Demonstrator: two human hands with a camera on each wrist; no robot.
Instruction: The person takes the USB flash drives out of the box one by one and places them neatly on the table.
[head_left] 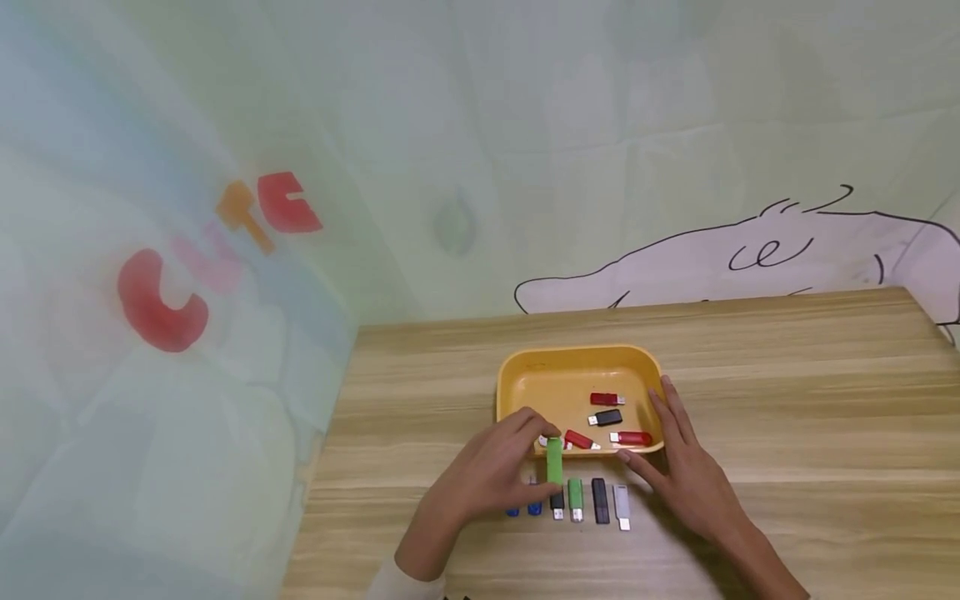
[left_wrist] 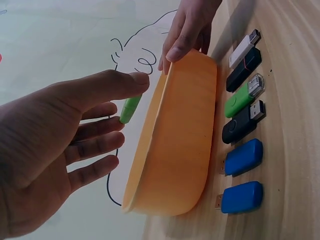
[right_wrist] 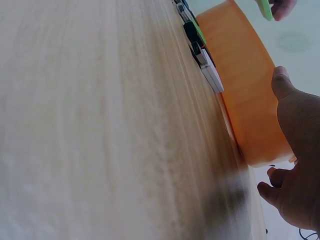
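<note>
My left hand (head_left: 487, 468) pinches a green USB stick (head_left: 554, 461) between thumb and fingers, above the front rim of a yellow-orange tray (head_left: 536, 360). In the left wrist view the stick is partly hidden behind the thumb. My right hand (head_left: 693, 483) rests on the tray's front right corner, its fingers along the right side and its thumb at the front rim. Inside the tray lie a black USB stick (head_left: 609, 417) and several red ones, among them a red USB stick (head_left: 604, 399) farther back. Something white near the left fingers is partly covered.
In front of the tray several USB sticks stand in a row: two blue, including a blue stick (left_wrist: 243, 197), a black stick (left_wrist: 239, 126), a green stick (head_left: 575, 493), another black stick (head_left: 600, 500) and a silver-white stick (head_left: 622, 503). Wooden tabletop (head_left: 810, 400); printed cloth (head_left: 600, 167) behind.
</note>
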